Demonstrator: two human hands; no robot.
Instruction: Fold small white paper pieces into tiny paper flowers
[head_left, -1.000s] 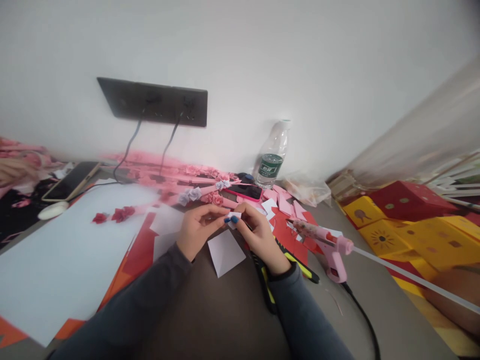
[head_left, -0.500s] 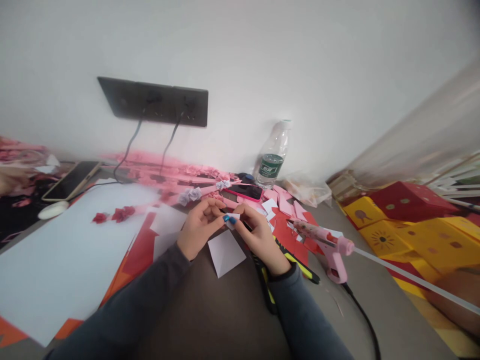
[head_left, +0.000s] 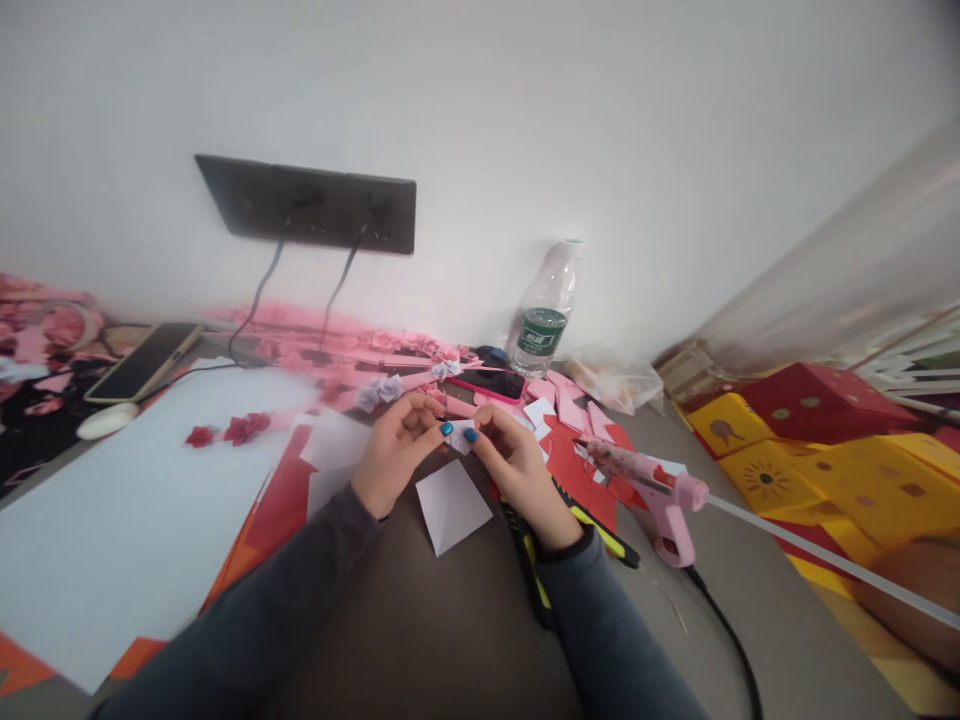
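A small piece of white paper (head_left: 460,437) is pinched between my two hands above the table. My left hand (head_left: 397,448) grips its left side with thumb and fingers. On the right edge, my right hand (head_left: 517,470) closes the same way, thumb on the near face. Just below lies a creased white paper square (head_left: 453,508), flat on the table and touched by neither hand. Scissors with black and yellow handles (head_left: 536,580) lie partly under my right wrist.
A pink glue gun (head_left: 660,490) with a long glue stick lies right. Behind are a water bottle (head_left: 541,330), a pink-edged phone (head_left: 491,383) and paper flowers (head_left: 379,392). Large white sheets (head_left: 150,510) cover the left. Yellow and red boxes (head_left: 847,480) stand far right.
My thumbs have moved slightly apart, so more of the small paper shows between them. At the far left, another person's hand has gone out of view.
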